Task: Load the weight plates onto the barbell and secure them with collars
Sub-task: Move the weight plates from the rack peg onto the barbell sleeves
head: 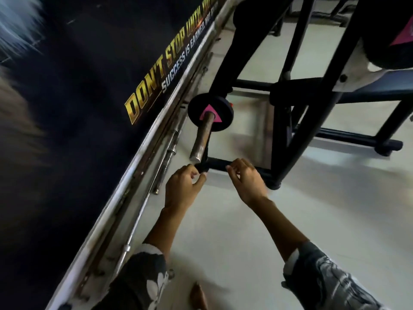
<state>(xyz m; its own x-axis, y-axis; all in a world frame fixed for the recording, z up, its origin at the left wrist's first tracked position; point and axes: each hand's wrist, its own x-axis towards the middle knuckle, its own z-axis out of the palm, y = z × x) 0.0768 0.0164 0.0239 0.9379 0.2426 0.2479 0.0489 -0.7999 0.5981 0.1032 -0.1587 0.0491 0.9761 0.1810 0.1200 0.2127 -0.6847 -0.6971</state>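
- Since a black weight plate (210,113) already sits far up the barbell sleeve (201,139), the collar looks like the next step.
- Left hand (184,186) and right hand (245,180) hover just below the bare sleeve end, fingers curled.
- Can't tell if either grasps a collar; the dark bit at the left fingertips may be bench frame (237,167).
- Push the plate flush inward first.
- Feed the collar straight along the sleeve axis, butt it against the plate, then lock.
- Sleeve looks rusty, so expect binding.
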